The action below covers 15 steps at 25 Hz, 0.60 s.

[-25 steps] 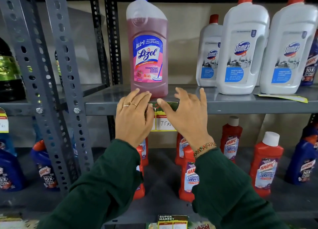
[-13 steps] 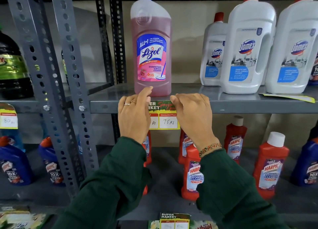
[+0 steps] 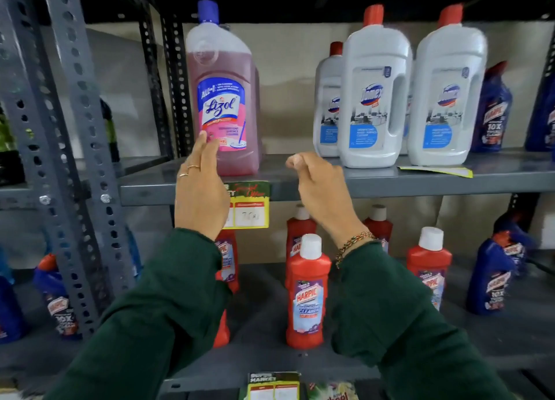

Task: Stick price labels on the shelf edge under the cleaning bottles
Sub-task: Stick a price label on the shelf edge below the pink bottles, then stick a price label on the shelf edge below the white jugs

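A yellow and green price label hangs from the grey shelf edge under the pink Lizol bottle. My left hand is raised in front of the label's left part, fingers together and pointing up beside the bottle, holding nothing. My right hand hovers to the right of the label with its fingers curled loosely, off the label. Three white Domex bottles stand on the same shelf to the right. A yellow-green strip lies flat on the shelf under the right Domex bottle.
Red Harpic bottles stand on the shelf below, blue Harpic bottles at the right and lower left. Perforated grey uprights rise at the left. Another price label hangs on the bottom shelf edge.
Both hands have lifted off the label and moved apart; the left rose beside the Lizol bottle, the right shifted right. The label stays stuck on the edge.
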Each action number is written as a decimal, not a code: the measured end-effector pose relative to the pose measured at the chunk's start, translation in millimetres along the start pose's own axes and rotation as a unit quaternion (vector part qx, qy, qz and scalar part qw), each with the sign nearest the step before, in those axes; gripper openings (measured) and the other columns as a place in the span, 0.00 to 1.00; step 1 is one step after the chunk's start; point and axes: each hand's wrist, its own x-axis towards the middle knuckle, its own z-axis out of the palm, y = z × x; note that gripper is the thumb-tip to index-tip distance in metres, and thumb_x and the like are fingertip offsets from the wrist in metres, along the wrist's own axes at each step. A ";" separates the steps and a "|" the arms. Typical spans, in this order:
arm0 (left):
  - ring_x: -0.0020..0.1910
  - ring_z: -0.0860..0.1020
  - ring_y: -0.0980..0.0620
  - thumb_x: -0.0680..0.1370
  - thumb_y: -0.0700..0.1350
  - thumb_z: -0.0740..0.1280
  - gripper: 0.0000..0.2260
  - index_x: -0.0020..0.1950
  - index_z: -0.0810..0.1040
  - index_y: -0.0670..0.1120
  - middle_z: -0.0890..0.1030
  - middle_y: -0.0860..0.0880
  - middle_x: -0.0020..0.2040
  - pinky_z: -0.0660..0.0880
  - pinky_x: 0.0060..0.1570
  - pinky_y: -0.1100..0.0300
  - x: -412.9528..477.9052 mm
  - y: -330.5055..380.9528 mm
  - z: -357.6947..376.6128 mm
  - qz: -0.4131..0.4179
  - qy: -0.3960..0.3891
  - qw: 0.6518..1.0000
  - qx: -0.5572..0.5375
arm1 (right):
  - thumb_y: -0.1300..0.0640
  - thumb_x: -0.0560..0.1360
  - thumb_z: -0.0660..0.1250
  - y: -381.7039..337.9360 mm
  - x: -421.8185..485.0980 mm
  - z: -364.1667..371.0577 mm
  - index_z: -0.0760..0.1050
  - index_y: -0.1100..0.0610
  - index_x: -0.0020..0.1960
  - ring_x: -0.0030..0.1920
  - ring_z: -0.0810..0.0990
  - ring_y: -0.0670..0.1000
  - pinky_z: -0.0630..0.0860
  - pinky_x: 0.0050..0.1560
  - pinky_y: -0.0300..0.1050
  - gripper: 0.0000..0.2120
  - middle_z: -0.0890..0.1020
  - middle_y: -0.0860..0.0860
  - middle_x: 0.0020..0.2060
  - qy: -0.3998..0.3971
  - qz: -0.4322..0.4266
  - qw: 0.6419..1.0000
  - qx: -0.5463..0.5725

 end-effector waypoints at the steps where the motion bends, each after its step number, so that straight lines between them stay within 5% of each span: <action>1: 0.62 0.69 0.34 0.73 0.29 0.55 0.20 0.65 0.68 0.36 0.69 0.34 0.67 0.68 0.59 0.36 -1.2 12.2 8.7 0.038 0.017 0.999 0.015 | 0.57 0.79 0.55 12.1 2.6 -15.8 0.74 0.60 0.50 0.46 0.78 0.62 0.74 0.49 0.56 0.11 0.83 0.61 0.45 0.015 0.016 1.000 -0.011; 4: 0.63 0.70 0.37 0.77 0.37 0.55 0.16 0.62 0.71 0.35 0.73 0.35 0.64 0.65 0.63 0.40 -8.1 60.6 45.7 0.111 0.013 0.994 0.011 | 0.59 0.77 0.58 55.4 5.2 -73.3 0.70 0.59 0.57 0.52 0.75 0.63 0.72 0.52 0.55 0.10 0.80 0.62 0.52 0.088 0.078 0.991 -0.068; 7: 0.64 0.70 0.39 0.78 0.44 0.53 0.18 0.62 0.72 0.36 0.75 0.37 0.63 0.64 0.65 0.43 -12.5 117.9 87.4 0.139 -0.043 0.989 0.000 | 0.57 0.75 0.62 101.9 7.4 -122.6 0.62 0.63 0.65 0.57 0.71 0.66 0.69 0.57 0.59 0.21 0.77 0.67 0.54 0.130 0.167 0.960 -0.184; 11: 0.52 0.78 0.39 0.76 0.46 0.55 0.16 0.52 0.77 0.38 0.82 0.38 0.51 0.69 0.54 0.48 -22.7 182.9 138.5 0.170 -0.075 0.981 0.055 | 0.45 0.73 0.61 146.9 15.7 -159.7 0.59 0.66 0.65 0.65 0.65 0.66 0.56 0.70 0.61 0.30 0.74 0.67 0.60 -0.018 0.322 0.910 -0.259; 15: 0.35 0.76 0.42 0.77 0.43 0.57 0.11 0.39 0.76 0.42 0.81 0.42 0.36 0.62 0.39 0.52 -26.0 191.7 155.9 0.180 -0.008 0.974 0.134 | 0.56 0.71 0.64 158.1 14.1 -167.8 0.64 0.64 0.56 0.54 0.76 0.63 0.60 0.67 0.57 0.18 0.81 0.61 0.48 0.011 0.238 0.958 -0.161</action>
